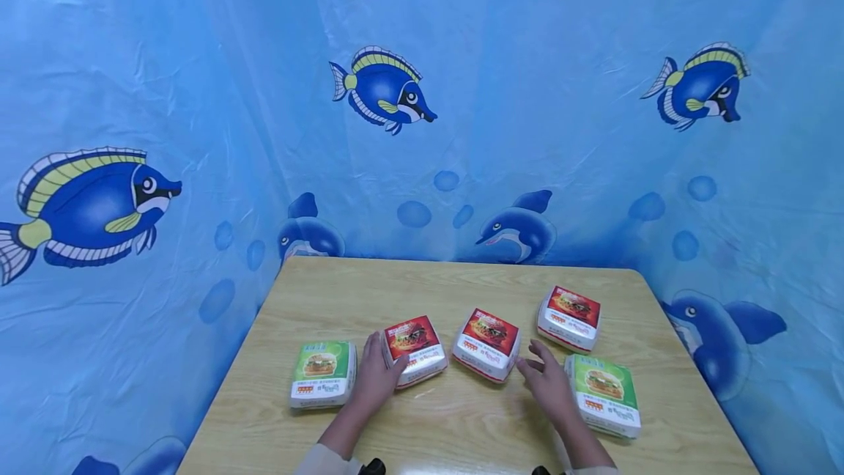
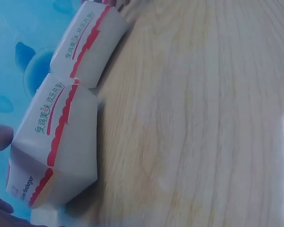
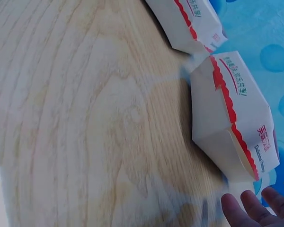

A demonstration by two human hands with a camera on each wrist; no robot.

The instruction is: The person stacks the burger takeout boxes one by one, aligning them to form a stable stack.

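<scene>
L hand (image 1: 376, 381), thumb & fingers apart, touches L side of L red-top burger box (image 1: 415, 347). R hand (image 1: 550, 383), fingers spread, is nearer ctr red-top burger box (image 1: 486, 344), which lies just L.

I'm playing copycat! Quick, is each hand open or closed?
Left hand: open, at the leftmost red burger box.
Right hand: open, holding nothing, near the middle red burger box.

red-white boxes (image 1: 486, 345) (green-white cartons (image 1: 603, 394) too), blue fish-print backdrop (image 1: 560, 13), tan wood-grain table (image 1: 475, 424)
</scene>
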